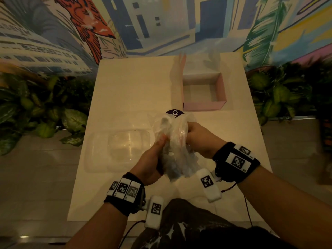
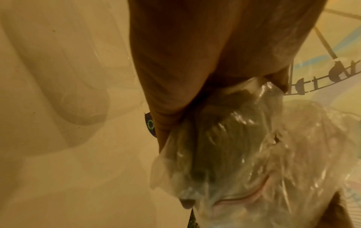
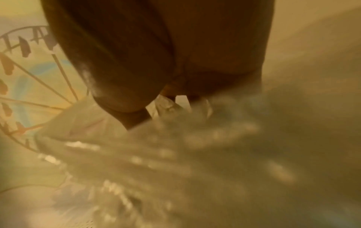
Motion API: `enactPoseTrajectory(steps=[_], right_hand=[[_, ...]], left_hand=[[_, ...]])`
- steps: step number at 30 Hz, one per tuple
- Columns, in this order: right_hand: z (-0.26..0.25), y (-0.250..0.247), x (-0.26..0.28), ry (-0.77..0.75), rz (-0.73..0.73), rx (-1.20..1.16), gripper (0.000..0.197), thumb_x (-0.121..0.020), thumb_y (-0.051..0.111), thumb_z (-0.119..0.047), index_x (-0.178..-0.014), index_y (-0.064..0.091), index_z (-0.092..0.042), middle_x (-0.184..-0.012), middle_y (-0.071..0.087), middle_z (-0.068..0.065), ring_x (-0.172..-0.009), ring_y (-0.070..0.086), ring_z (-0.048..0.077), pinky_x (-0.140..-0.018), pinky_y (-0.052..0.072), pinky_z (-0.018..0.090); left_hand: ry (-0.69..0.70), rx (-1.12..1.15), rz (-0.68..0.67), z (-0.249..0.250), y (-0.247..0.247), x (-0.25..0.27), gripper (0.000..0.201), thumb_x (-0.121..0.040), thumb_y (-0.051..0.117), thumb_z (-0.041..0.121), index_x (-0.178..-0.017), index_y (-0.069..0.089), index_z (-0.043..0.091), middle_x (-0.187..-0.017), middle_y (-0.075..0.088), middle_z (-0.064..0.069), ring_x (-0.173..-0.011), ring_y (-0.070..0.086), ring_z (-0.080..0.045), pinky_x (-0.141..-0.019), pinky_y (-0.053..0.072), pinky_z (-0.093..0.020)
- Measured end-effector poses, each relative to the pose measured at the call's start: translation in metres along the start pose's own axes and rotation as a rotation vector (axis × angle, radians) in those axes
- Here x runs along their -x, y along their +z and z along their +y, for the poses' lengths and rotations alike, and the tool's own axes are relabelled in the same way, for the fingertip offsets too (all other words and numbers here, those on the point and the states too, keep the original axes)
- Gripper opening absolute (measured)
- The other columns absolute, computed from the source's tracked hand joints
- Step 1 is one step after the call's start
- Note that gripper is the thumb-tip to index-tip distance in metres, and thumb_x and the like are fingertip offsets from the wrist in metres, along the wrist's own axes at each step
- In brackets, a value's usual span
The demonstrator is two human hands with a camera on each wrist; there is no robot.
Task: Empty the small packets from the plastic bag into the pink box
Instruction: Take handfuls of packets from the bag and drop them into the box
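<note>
Painted walls and leafy plants ring the pale table [image 1: 125, 97]. From above, my left hand [image 1: 152, 162] and right hand [image 1: 199, 139] both grip the crumpled plastic bag [image 1: 172, 141], held above the table, near the open pink box [image 1: 204, 105]; a clear tray [image 1: 118, 150] lies left. At my left wrist, fingers [image 2: 162, 123] pinch the bag's film. At my right wrist, blurred, fingers clamp the bag; packets indistinct.

Right hand [image 3: 156, 61] close to lens, grip closed on crumpled clear plastic bag [image 3: 175, 154], bag blurred with bright glints, ferris-wheel mural [image 3: 25, 74] at left, contents indistinct
</note>
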State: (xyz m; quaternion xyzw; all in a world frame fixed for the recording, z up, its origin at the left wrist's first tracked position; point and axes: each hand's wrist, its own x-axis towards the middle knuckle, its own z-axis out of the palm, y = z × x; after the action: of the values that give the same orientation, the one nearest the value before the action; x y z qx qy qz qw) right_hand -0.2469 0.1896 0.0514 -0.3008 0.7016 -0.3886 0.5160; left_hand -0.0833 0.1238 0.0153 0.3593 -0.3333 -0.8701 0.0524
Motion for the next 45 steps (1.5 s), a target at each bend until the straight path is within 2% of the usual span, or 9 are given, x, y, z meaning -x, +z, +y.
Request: enactPoseTrajectory(steps=[6,13,16,20,22,28,38,42,45], right_hand=[[-0.008,-0.013,0.000,-0.078,0.003,0.110,0.030,-0.081,0.073,-0.012,-0.111,0.073,-0.019,-0.096,0.074,-0.001,-0.089,0.068,0.022,-0.071,0.055,0.029],[-0.013,-0.031,0.009,-0.166,0.156,0.133,0.022,-0.075,0.084,-0.033,-0.095,0.080,-0.027,-0.087,0.080,-0.007,-0.085,0.074,0.007,-0.083,0.060,0.031],[-0.014,-0.038,0.013,-0.200,0.204,0.034,0.022,-0.075,0.086,-0.028,-0.096,0.081,-0.022,-0.087,0.081,-0.002,-0.082,0.076,0.010,-0.075,0.061,0.032],[-0.028,-0.049,0.025,-0.274,0.220,-0.107,0.027,-0.075,0.086,-0.018,-0.101,0.080,-0.014,-0.093,0.081,0.007,-0.088,0.078,0.022,-0.079,0.063,0.042],[-0.040,-0.054,0.031,-0.318,0.196,-0.119,0.028,-0.075,0.085,-0.012,-0.102,0.079,-0.012,-0.094,0.081,0.007,-0.090,0.077,0.022,-0.082,0.063,0.042],[-0.068,-0.063,0.036,-0.452,0.167,0.006,0.034,-0.075,0.083,0.000,-0.108,0.078,-0.009,-0.097,0.079,-0.005,-0.093,0.074,0.003,-0.081,0.056,0.014],[-0.087,-0.063,0.040,-0.494,0.194,0.089,0.037,-0.073,0.084,0.000,-0.109,0.077,-0.005,-0.097,0.080,-0.008,-0.092,0.075,0.004,-0.083,0.058,0.018],[-0.118,-0.073,0.053,-0.570,0.244,0.154,0.033,-0.073,0.085,-0.006,-0.106,0.078,-0.009,-0.100,0.080,0.003,-0.094,0.076,0.013,-0.086,0.062,0.031],[-0.145,-0.080,0.066,-0.620,0.256,0.234,0.034,-0.073,0.086,-0.013,-0.105,0.078,-0.008,-0.098,0.080,0.003,-0.091,0.077,0.010,-0.083,0.062,0.026]], left_hand=[[-0.010,0.190,0.052,-0.014,-0.005,-0.012,0.066,-0.101,0.037,0.061,-0.143,0.056,0.014,-0.139,0.064,-0.019,-0.127,0.061,-0.037,-0.106,0.044,-0.058],[0.084,0.358,0.031,-0.019,-0.011,-0.021,0.070,-0.101,0.031,0.065,-0.149,0.049,0.018,-0.149,0.055,-0.018,-0.136,0.052,-0.038,-0.106,0.044,-0.056],[0.089,0.436,0.018,-0.022,-0.013,-0.026,0.073,-0.101,0.027,0.067,-0.152,0.043,0.018,-0.153,0.048,-0.020,-0.139,0.046,-0.040,-0.110,0.042,-0.057],[0.149,0.488,-0.110,-0.021,-0.005,-0.027,0.074,-0.105,0.005,0.061,-0.130,0.069,0.033,-0.137,0.067,-0.008,-0.136,0.046,-0.039,-0.118,0.022,-0.063],[0.179,0.516,-0.249,-0.019,-0.002,-0.030,0.080,-0.103,-0.002,0.061,-0.136,0.064,0.030,-0.142,0.063,-0.006,-0.139,0.041,-0.036,-0.122,0.005,-0.064],[0.244,0.477,-0.355,-0.014,0.010,-0.038,0.051,-0.088,0.070,0.041,-0.132,0.066,0.015,-0.130,0.069,-0.015,-0.122,0.061,-0.036,-0.106,0.046,-0.056],[0.190,0.588,-0.215,-0.012,0.015,-0.044,0.050,-0.092,0.048,0.039,-0.133,0.066,0.018,-0.139,0.062,-0.019,-0.130,0.052,-0.044,-0.115,0.026,-0.065],[0.203,0.637,-0.204,-0.009,0.013,-0.048,0.048,-0.087,0.055,0.042,-0.124,0.073,0.018,-0.131,0.068,-0.017,-0.120,0.063,-0.040,-0.104,0.045,-0.061],[0.169,0.681,-0.249,-0.009,0.013,-0.049,0.052,-0.096,0.045,0.041,-0.133,0.066,0.011,-0.133,0.066,-0.022,-0.122,0.061,-0.043,-0.106,0.045,-0.062]])
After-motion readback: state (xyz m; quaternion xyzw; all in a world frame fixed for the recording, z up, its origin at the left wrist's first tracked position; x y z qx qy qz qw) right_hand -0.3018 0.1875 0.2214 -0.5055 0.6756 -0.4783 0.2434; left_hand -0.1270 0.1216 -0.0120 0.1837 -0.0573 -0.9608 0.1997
